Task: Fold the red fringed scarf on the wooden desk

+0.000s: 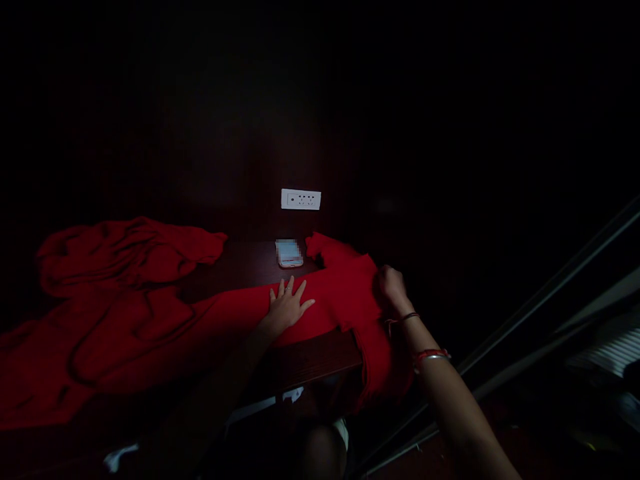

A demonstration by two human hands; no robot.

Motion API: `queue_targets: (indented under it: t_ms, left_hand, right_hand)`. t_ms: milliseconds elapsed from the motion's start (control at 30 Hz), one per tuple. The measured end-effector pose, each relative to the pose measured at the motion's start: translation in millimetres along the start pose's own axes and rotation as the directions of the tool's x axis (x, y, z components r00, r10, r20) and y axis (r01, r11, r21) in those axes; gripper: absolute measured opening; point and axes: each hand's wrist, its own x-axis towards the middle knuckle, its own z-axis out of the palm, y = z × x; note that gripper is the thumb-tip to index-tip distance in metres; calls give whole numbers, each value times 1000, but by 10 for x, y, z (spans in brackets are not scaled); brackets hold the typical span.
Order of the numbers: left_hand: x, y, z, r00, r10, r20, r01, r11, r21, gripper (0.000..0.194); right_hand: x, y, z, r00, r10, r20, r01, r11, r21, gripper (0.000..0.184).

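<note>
Left hand (287, 310) lies flat, fingers spread, on the red garment (330, 300); right hand (394, 288) appears clenched on its end, apparently straightening; next move likely calls for even tension.

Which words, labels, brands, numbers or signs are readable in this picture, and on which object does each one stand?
No text can be read in this picture.
Phone-like object: its face is pixelated, so any writing there is unreadable.
White wall socket: holes show, but no legible lettering.
Red garment: no print or label is visible on the parts that show.
</note>
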Motion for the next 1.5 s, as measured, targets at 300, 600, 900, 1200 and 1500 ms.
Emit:
queue_targets:
  t_ms: [300, 600, 900, 1200, 1500]
  left_hand:
    - [-14, 111, 46, 990, 15, 138, -9, 999, -38, 75]
    - [-120, 43, -326, 843, 61, 534, -70, 998, -3, 105]
    - [-147, 97, -409, 873, 99, 478, -58, 993, -101, 102]
    - [13, 111, 15, 989, 32, 145, -25, 998, -51, 74]
    - [103, -85, -73, 996, -69, 48, 70, 997, -23, 68]
  right_hand:
    - [-3, -174, 192, 983, -2, -181, 0, 1000, -11, 42]
    - [264, -172, 95, 962, -65, -266, 94, 991, 99, 28]
    - [61, -208, 234, 971, -180, -155, 124, 940, -318, 35]
    - [-231, -393, 344, 911, -404, -77, 375, 893, -247, 46]
    - [-82, -611, 214, 827, -561, 31, 550, 796, -253, 36]
